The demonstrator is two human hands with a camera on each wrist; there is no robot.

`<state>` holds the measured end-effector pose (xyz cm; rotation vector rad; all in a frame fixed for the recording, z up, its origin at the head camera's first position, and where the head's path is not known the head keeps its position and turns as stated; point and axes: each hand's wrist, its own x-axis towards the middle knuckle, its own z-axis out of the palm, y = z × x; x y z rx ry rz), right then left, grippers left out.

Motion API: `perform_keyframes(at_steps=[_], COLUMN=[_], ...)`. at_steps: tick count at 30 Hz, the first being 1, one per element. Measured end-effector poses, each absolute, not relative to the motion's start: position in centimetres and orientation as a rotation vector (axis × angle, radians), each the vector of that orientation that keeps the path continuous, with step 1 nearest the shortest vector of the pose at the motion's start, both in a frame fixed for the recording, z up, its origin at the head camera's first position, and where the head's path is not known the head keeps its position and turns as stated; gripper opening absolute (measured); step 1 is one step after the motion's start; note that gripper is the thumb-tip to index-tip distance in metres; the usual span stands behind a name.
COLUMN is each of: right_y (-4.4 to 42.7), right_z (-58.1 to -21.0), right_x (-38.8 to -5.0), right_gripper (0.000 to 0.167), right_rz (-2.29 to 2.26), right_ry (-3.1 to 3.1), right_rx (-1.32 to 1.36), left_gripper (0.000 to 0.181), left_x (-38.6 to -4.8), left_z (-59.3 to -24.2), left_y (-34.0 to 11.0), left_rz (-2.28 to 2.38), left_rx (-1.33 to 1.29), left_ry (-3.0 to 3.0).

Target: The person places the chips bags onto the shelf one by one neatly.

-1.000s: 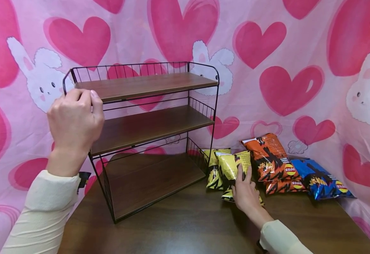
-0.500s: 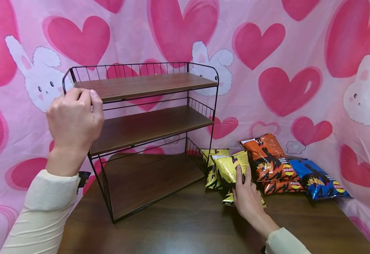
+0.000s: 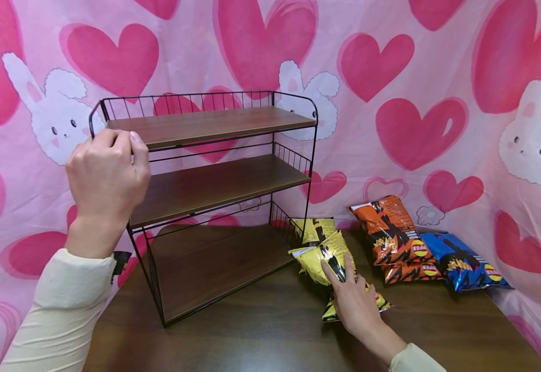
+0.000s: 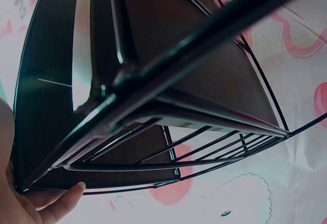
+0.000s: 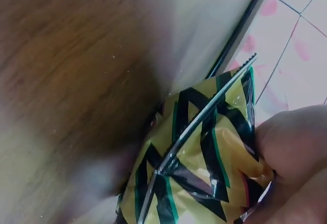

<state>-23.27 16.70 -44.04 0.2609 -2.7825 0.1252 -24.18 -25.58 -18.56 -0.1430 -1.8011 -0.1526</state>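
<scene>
My left hand grips the upper left front corner of a three-tier shelf rack, made of black wire with dark wood boards. In the left wrist view its thumb lies by a black rail. My right hand holds a yellow and black bag of chips from above, beside the rack's lower right corner. In the right wrist view the bag stands partly before the fingers. Yellow foil also shows below the hand; whether it is a second bag I cannot tell.
Another yellow chip bag leans behind, by the rack's right side. Orange chip bags, one on another, and a blue one lie further right on the brown table. A pink heart-patterned cloth hangs behind.
The yellow bag under my right hand has shifted left and towards me, turning a little. My left hand keeps its grip on the rack.
</scene>
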Motion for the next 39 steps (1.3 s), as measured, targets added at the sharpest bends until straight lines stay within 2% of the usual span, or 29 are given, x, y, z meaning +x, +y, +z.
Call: perform_keyframes(at_steps=[6, 25, 35, 39], right_y=[16.9, 18.7, 17.7, 17.5], right_z=[-43.9, -43.8, -45.2, -45.7], right_x=[-23.8, -25.7, -26.8, -26.9], right_gripper=[0.072, 0.077, 0.11, 0.118], right_rz=[0.142, 0.334, 0.469, 0.453], right_ry=[-2.876, -2.961, -3.009, -3.032], right_rx=[0.218, 0.096, -0.102, -0.106], left_gripper=[0.058, 0.058, 0.057, 0.057], left_x=[-24.3, -24.3, -24.5, -24.5], left_z=[-18.5, -18.6, -18.7, -18.7], left_y=[-25.5, -25.5, -25.5, -25.5], left_rz=[-0.156, -0.163, -0.173, -0.176], left_rx=[-0.14, -0.141, -0.136, -0.135], left_ry=[-1.791, -1.796, -1.777, -1.772])
